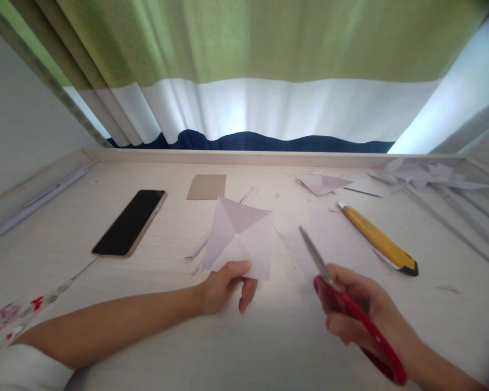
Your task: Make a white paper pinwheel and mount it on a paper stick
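My left hand [230, 285] pinches the lower edge of a square of white paper [248, 233] between thumb and fingers. Creases run across the square and meet near its middle. To the right, my right hand [364, 304] is wrapped round a pair of scissors [350, 304] with red handles. Their blades look closed and point up and to the left, apart from the square. Behind the scissors lies a flat sheet of white paper [326, 239]. Thin paper strips [198, 252] stick out from behind the creased square.
A phone [130, 222] with a beaded strap [36, 304] lies at left. Farther back is a brown card square [207, 187]. At right lie a yellow utility knife [377, 236], a folded paper piece [321, 183], a thin dark rod [362, 192] and paper pinwheels [432, 175]. A raised rim [244, 157] edges the table.
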`<state>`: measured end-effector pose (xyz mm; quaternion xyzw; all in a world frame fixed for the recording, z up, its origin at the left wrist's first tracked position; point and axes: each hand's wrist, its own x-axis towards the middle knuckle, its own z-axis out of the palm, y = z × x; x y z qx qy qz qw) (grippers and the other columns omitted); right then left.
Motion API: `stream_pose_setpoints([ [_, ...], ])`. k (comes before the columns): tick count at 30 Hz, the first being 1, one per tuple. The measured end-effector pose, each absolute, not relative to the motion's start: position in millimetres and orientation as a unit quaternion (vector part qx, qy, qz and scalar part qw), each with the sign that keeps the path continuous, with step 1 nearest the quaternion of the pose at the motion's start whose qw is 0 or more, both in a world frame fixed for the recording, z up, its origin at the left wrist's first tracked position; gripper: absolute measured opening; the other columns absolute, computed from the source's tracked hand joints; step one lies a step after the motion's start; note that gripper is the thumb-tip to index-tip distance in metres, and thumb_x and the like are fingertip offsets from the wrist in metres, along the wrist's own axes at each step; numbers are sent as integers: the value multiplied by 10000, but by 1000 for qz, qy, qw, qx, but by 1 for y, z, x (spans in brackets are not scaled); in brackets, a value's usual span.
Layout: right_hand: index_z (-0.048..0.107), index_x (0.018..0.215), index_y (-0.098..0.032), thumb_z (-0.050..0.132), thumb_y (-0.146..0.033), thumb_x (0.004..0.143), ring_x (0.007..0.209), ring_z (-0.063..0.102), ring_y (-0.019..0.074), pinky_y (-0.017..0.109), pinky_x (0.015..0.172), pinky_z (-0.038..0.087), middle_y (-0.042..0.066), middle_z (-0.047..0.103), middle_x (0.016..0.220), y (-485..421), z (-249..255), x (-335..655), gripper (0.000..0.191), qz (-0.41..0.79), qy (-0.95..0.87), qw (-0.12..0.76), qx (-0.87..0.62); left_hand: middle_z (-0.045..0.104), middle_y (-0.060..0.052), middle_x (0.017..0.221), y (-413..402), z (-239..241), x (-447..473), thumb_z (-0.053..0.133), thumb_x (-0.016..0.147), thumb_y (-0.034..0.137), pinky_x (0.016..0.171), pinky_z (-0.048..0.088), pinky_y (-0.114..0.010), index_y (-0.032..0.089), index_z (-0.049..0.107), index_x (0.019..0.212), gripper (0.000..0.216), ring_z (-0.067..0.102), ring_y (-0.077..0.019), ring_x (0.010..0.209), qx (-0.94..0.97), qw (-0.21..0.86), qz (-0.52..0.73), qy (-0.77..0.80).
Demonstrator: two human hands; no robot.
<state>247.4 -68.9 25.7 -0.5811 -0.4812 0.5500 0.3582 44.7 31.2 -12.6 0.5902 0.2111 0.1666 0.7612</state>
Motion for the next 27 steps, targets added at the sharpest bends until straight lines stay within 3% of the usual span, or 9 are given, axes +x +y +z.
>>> stream_pose_setpoints([
  [5, 514, 742, -197, 708, -339, 590, 479, 396, 72, 211, 456, 318, -44, 526, 607, -51, 27, 256, 285, 418, -450, 458, -643, 244, 37, 241, 31, -10, 41, 446, 690, 457, 289, 134, -216, 169, 344, 312, 485, 218, -54, 250, 577, 800, 40, 160],
  [11, 506, 741, -200, 753, -256, 527, 428, 384, 50, 188, 401, 296, -71, 513, 573, -54, 19, 254, 332, 508, -450, 450, -581, 278, 35, 241, 30, 2, 43, 487, 611, 337, 252, 106, -202, 169, 363, 323, 356, 225, -55, 215, 526, 838, -97, 111],
  [17, 495, 735, -209, 729, -214, 569, 409, 369, 29, 147, 373, 276, -106, 450, 499, -59, 17, 251, 287, 598, -454, 421, -510, 248, 25, 224, 35, 1, 43, 489, 591, 341, 237, 94, -199, 180, 331, 281, 383, 205, -61, 208, 480, 858, -140, 113],
  [22, 509, 702, -192, 733, -215, 553, 410, 364, 25, 145, 369, 272, -95, 452, 514, -62, 20, 250, 270, 571, -443, 455, -520, 222, 10, 201, 38, -2, 44, 480, 598, 435, 229, 93, -213, 191, 314, 242, 463, 192, -73, 198, 451, 874, -146, 108],
  [27, 507, 682, -182, 748, -152, 514, 403, 362, 27, 143, 371, 293, -102, 425, 484, -63, 23, 244, 295, 549, -431, 426, -575, 156, 21, 196, 37, 0, 45, 482, 628, 456, 237, 69, -218, 198, 262, 245, 512, 178, -70, 195, 440, 883, -129, 103],
])
